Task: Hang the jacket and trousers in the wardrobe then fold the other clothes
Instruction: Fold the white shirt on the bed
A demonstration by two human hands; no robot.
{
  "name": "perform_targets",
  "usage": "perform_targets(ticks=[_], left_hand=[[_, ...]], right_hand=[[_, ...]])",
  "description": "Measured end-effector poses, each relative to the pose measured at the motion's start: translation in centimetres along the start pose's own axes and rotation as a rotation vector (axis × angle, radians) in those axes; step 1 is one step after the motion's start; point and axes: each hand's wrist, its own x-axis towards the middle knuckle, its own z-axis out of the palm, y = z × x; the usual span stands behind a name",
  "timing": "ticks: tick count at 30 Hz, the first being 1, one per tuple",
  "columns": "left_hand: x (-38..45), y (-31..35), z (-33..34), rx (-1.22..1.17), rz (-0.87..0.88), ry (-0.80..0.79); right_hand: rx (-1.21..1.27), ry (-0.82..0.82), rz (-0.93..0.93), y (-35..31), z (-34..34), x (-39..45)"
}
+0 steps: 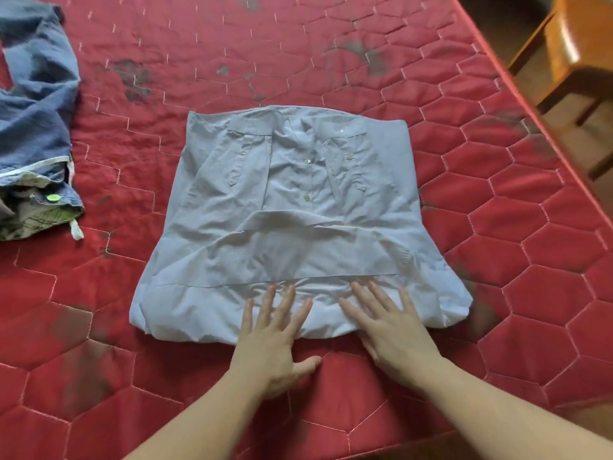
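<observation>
I see one pale blue shirt folded at the centre of the red mattress. My two hands, left hand and right hand, press its 6 o'clock edge, fingers spread flat. One blue garment lies at 10 o'clock.

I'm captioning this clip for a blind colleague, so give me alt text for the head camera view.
Two open hands, left hand and right hand, press flat on the near edge of a folded pale blue shirt on a red quilted mattress. A crumpled blue garment lies at far left; a wooden chair stands at upper right.
</observation>
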Motion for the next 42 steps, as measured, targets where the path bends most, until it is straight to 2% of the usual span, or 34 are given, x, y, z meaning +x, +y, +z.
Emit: perform_targets(ticks=[4,8,12,16,19,20,21,25,28,32,36,40,42], left_hand=[[0.3,-0.5,-0.1,0.040,0.004,0.072],[0.6,-1.0,-1.3,0.008,0.020,0.066],[0.5,-1.6,-1.5,0.074,0.040,0.049],[0.8,-2.1,-3.3,0.078,0.108,-0.013],[1.9,-1.6,-6.7,0.069,0.148,-0.084],[2.7,-1.3,-7.8,0.064,0.164,-0.118],[3.6,-0.9,-8.7,0.077,0.168,-0.110],[9.1,0.2,-10.4,-0.003,0.183,0.016],[13.8,-0.2,-10.7,0.059,0.190,0.038],[18.4,-1.3,-11.3,0.020,0.211,0.001],[21.4,-1.8,-12.1,-0.166,0.184,-0.175],[23.2,-2.0,-12.3,-0.224,0.197,-0.260],[23.4,-2.1,-12.2,-0.241,0.186,-0.270]], right_hand=[[0.004,0.087,-0.052,1.0,0.6,-0.1],[-0.016,0.105,-0.101,2.2,0.6,-0.5],[-0.032,0.091,-0.047,3.8,0.0,-0.7],[0.018,-0.005,-0.065,5.1,-2.0,-0.6],[0.053,-0.149,-0.149,5.9,-4.3,0.0],[0.096,-0.223,-0.134,6.1,-5.3,0.4],[0.119,-0.228,-0.117,6.2,-6.3,1.0],[0.154,0.053,0.043,7.4,-9.4,6.2],[0.274,0.146,0.255,9.3,-10.8,12.4],[0.292,0.137,0.435,13.6,-12.7,20.7],[0.375,0.142,0.649,16.8,-14.2,26.8],[0.700,0.131,0.826,18.3,-14.8,30.7],[0.886,0.192,0.810,18.2,-14.5,31.6]])
